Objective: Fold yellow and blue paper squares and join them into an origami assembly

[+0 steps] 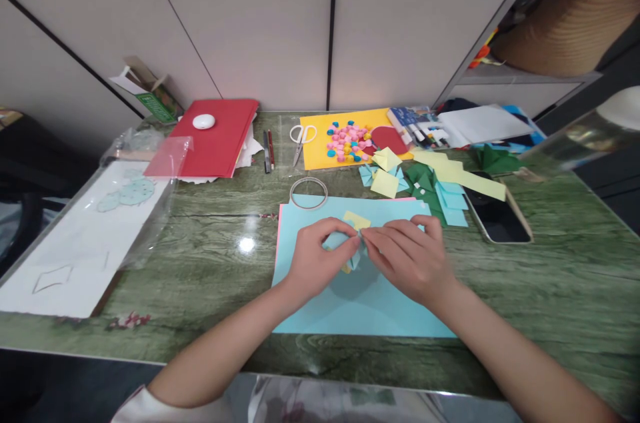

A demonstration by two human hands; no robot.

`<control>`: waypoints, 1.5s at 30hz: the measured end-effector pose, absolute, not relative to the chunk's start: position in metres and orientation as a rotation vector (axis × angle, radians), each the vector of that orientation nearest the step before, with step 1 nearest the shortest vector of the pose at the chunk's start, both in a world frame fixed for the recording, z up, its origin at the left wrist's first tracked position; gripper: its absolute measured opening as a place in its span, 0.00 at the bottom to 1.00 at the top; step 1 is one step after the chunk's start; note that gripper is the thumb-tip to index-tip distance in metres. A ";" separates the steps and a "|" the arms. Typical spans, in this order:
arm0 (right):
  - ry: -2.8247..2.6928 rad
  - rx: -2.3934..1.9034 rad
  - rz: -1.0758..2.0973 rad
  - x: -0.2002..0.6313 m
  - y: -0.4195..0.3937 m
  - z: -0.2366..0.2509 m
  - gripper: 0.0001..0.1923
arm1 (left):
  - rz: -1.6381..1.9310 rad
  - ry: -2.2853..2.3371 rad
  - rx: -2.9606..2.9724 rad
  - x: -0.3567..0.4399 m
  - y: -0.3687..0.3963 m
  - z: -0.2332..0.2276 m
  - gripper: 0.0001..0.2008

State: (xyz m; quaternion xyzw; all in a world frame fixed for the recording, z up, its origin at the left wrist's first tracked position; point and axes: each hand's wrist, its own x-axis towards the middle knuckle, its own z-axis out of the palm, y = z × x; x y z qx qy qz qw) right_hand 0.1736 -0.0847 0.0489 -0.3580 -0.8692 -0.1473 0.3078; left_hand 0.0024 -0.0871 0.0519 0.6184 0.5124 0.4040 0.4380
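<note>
My left hand (320,256) grips a folded paper piece (356,220) in light blue and pale yellow between thumb and fingers. The fingertips of my right hand (410,256) are pinched together at the piece's right edge, meeting the left fingertips. Much of the folded piece is hidden behind my fingers. Both hands are above a stack of light blue paper sheets (325,310), with a pink edge showing at its left. Other folded yellow and blue paper pieces (385,183) lie just beyond, beside dark green folded paper (425,190).
A roll of tape (309,193) and white-handled scissors (303,135) lie behind the sheets. Several pink, blue and yellow paper bits (350,141) sit on yellow paper (313,153). A phone (500,213) rests at right; a red folder (225,136) and a drawing (75,250) are at left.
</note>
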 end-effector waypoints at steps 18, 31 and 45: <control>-2.305 -0.813 -0.564 0.172 -0.087 0.047 0.07 | 1.015 1.266 1.667 0.003 -0.090 0.052 0.04; -2.268 -0.939 -0.393 0.172 -0.084 0.050 0.08 | 0.984 1.291 1.528 0.001 -0.085 0.054 0.03; -2.266 -0.927 -0.446 0.171 -0.084 0.048 0.07 | 0.990 1.279 1.582 0.003 -0.089 0.054 0.03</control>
